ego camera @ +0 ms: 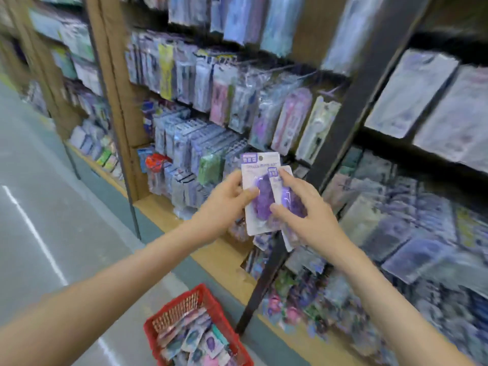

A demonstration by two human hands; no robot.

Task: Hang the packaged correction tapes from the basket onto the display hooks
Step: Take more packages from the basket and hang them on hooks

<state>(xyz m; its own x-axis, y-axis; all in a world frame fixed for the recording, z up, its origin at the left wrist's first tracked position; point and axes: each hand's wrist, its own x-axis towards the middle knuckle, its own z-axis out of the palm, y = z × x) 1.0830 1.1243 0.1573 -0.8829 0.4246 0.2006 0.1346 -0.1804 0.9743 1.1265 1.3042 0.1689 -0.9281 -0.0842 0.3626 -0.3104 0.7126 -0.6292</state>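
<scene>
Big shelf wall [290, 107] fills the far and right side, crammed with hanging packs; motion blur heavy, so I can't pick out any bare display hook for sure. Dark upright post [343, 133] runs diagonally just behind my hands. Grey floor [52, 207] on the left.

Red basket [211, 305] sits on the floor near me, bottom centre, with plenty of packaged tapes left in it, so I judge the job is far from done.

Both arms are up in front of the shelf. Left hand [224, 199] has its fingers closed on the left edge of the rear correction tape pack [257, 175], thumb across the front. Right hand [306, 210] pinches the front correction tape pack [284, 180], index on its top edge, thumb at the lower left. The two packs overlap and touch, front one tilted slightly right.

Key relation: both packs stand with the long axis roughly vertical, hang-hole end at the top, pointing away from me toward the shelf. The hole ends lie above and beyond the fingers. Hooks should be farther in; which one, I can't tell. Right hand sits slightly nearer the post, left nearer the tape rows at left. Next move, I judge: separate the packs, then push one hole onto a hook.
</scene>
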